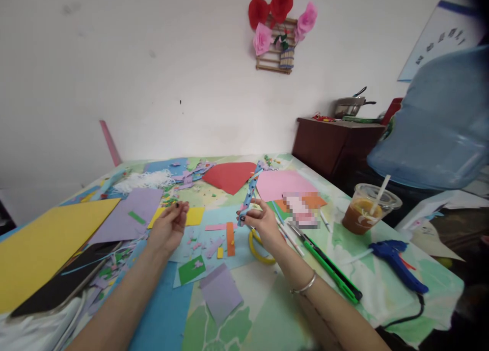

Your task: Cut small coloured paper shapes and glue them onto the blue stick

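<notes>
My right hand (263, 222) pinches the lower end of a narrow blue strip (251, 190) with dark spots, which looks like paper and stands up slantwise over the table. My left hand (170, 226) is raised to the left of it, thumb and fingers drawn together. Whether anything small is between those fingertips I cannot make out. Below the hands lie a light blue sheet (214, 218) with small paper scraps, an orange strip (231, 239), a green piece (191, 269) and a purple square (221, 293). Yellow-handled scissors (260, 249) lie partly under my right hand.
A green utility knife (331, 269), a blue glue gun (399, 267) with its cord, and a drink cup (367, 216) with a straw occupy the right side. Red paper (231, 176) lies at the back, yellow card (49, 234) and a dark phone (64, 279) at left. A water jug (431, 122) stands beyond.
</notes>
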`<state>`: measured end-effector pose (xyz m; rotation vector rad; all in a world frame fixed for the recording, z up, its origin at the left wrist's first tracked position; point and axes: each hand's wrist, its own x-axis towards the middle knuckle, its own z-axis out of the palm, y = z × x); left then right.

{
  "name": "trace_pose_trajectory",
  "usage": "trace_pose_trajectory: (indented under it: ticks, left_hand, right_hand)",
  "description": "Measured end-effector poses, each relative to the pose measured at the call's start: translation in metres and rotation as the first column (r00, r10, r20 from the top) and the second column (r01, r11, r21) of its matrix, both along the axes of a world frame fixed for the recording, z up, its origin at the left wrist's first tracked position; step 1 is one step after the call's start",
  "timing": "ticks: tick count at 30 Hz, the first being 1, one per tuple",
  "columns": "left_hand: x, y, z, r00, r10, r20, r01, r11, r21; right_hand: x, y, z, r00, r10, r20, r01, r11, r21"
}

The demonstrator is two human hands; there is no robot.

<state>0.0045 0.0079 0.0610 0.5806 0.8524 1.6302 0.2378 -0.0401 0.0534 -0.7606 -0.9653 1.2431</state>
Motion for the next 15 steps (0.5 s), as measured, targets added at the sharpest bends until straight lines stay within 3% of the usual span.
trace_pose_trajectory:
  ticks: [4,7,11,15]
  left_hand:
    - [-0.037,0.013,0.019,0.987,0.119,0.112,-0.129,0.988,0.080]
    - [-0.055,0.018,0.020,0.981,0.177,0.085,-0.184,0.979,0.092]
    - [-0.057,0.022,0.005,0.962,0.250,-0.108,-0.240,0.966,0.097]
    - [-0.041,0.020,-0.009,0.862,0.240,-0.447,-0.195,0.970,0.144]
  right_hand:
    - [0.006,0.003,-0.002,1.000,-0.012,0.022,0.013,0.999,-0.041]
    - [0.006,0.006,-0.006,0.999,-0.007,0.039,0.009,0.998,-0.067]
    - [0.002,0.007,-0.012,0.998,0.026,0.055,-0.022,0.997,-0.076]
    - [-0.004,0.002,-0.014,0.996,0.065,0.065,-0.061,0.996,-0.063]
